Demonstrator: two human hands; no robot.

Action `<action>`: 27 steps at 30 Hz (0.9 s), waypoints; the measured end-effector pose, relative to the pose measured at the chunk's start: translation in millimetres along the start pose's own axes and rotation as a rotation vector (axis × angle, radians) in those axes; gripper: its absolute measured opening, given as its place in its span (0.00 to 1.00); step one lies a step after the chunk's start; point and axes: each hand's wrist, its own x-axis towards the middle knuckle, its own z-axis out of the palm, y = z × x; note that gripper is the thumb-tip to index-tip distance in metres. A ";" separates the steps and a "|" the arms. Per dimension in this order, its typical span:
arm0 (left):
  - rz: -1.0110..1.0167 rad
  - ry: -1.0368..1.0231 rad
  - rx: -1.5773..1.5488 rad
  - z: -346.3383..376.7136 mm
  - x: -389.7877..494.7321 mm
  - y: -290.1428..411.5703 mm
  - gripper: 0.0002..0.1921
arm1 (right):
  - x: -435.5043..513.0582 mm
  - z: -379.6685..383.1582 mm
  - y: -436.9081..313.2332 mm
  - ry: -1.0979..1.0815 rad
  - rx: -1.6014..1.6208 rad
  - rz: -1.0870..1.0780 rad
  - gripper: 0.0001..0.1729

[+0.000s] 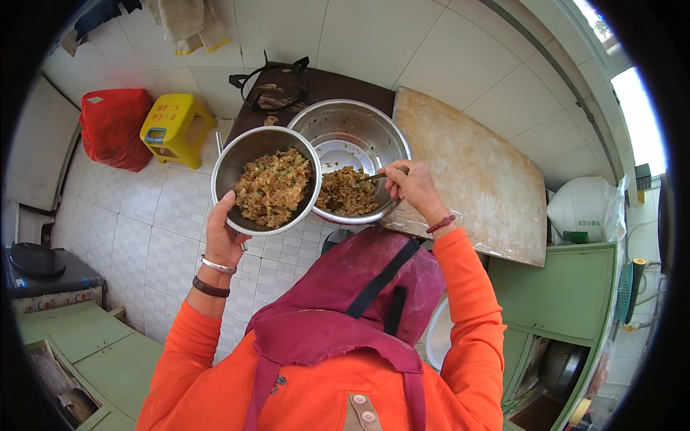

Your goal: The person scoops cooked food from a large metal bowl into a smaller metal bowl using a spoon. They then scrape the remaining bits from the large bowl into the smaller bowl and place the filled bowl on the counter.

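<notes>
My left hand (222, 229) grips the near-left rim of a smaller stainless steel bowl (229, 156), thumb over the edge. A mound of brown filling with green bits (275, 186) sits in this bowl, which is held up and overlaps the left side of a larger steel basin (372, 121). In the basin, more of the same filling (350, 191) is gathered at the near side, and scraps stick to the wall. My right hand (412, 186) holds a metal utensil (374, 176) by its handle over the basin's right rim. The utensil's tip is buried in the filling, so its shape is hidden.
A floury wooden board (474, 178) lies right of the basin. A black pot stand (275, 81) rests on the dark tabletop (345, 83) behind. On the tiled floor at left are a yellow plastic stool (175, 126) and a red bag (116, 129). Green cabinets (555, 291) flank me.
</notes>
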 end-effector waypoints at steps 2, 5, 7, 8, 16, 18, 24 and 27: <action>-0.002 -0.011 -0.021 4.0 -0.8 -2.7 0.19 | -2.2 3.0 3.4 0.026 -0.006 -0.049 0.11; 0.010 -0.027 -0.055 7.5 -0.2 -10.5 0.19 | -3.4 7.8 8.8 0.061 0.019 -0.091 0.11; 0.018 -0.022 -0.076 11.6 2.8 -14.1 0.19 | -0.8 8.5 14.8 0.087 0.051 -0.112 0.11; 0.015 -0.022 -0.076 15.3 3.1 -16.8 0.19 | 2.5 8.1 20.2 0.098 0.068 -0.122 0.11; 0.046 -0.041 -0.055 37.6 20.0 -30.3 0.20 | 28.5 -9.7 14.7 0.070 0.117 -0.176 0.11; 0.051 -0.034 -0.085 40.9 21.9 -31.0 0.20 | 29.9 -14.1 11.1 0.048 0.124 -0.147 0.10; 0.045 -0.006 -0.094 44.9 18.0 -31.1 0.19 | 2.3 -12.7 1.5 0.038 0.024 -0.146 0.11; 0.034 0.000 -0.081 47.5 16.3 -30.2 0.19 | -12.8 1.6 -2.1 0.081 -0.019 -0.180 0.11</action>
